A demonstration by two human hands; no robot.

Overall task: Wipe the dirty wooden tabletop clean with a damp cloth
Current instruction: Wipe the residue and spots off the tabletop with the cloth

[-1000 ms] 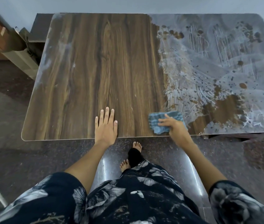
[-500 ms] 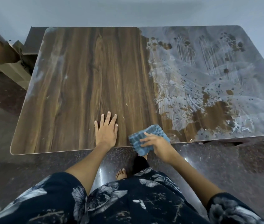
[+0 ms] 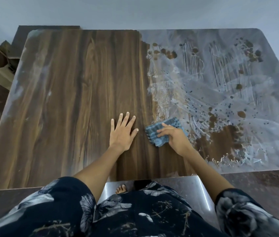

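Mid-wipe: the right hand [image 3: 174, 137] grips the folded blue checked cloth [image 3: 162, 132] at the border between clean grain and white-smeared grime on the dark wooden bench [image 3: 67, 100], left hand [image 3: 122, 132] flat and released, so the next stroke likely pushes rightward into the grime.

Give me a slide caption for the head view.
Right hand wipes blue cloth across half-cleaned wooden tabletop.

The left hand [image 3: 122, 132] lies flat, fingers spread, on the clean wood-grain left half of the desk [image 3: 63, 103]. Just right of it, the right hand [image 3: 175, 138] presses a folded blue cloth [image 3: 161, 132] at the edge of the whitish smeared film [image 3: 229, 82] with brown spots covering the right half.
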